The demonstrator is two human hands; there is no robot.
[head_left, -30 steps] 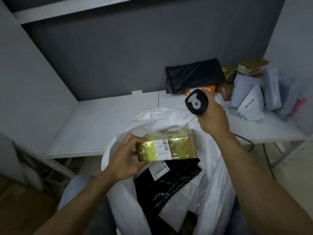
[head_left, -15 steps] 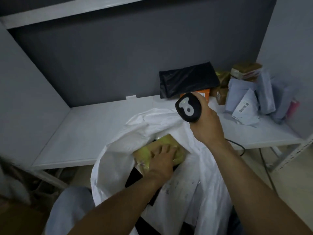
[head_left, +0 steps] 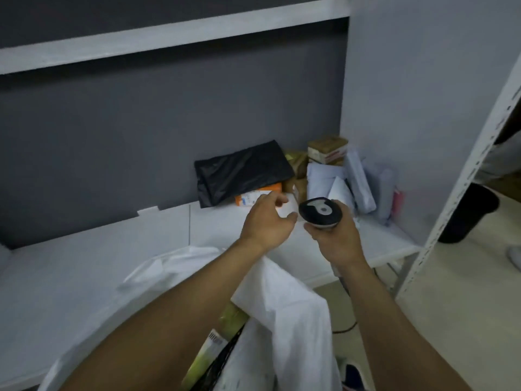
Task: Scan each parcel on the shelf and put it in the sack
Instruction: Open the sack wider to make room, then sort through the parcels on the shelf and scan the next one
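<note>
The step in hand looks like the fetching of the next parcel. The left hand (head_left: 267,221) reaches over the white shelf board (head_left: 98,266), fingers loosely curled and holding nothing, its fingertips at a small flat white parcel (head_left: 289,206); whether they touch it is unclear. Just beyond the hand lie an orange carton (head_left: 258,194) and a black plastic mailer (head_left: 242,173), with pale grey mailers (head_left: 338,182) to its right. The right hand (head_left: 335,241), just beside the left, grips a black handheld scanner (head_left: 320,213). Below both forearms the white woven sack (head_left: 282,320) gapes, a yellow-taped parcel (head_left: 231,320) inside. Next, probably: pinch one parcel, turn its label to the scanner.
</note>
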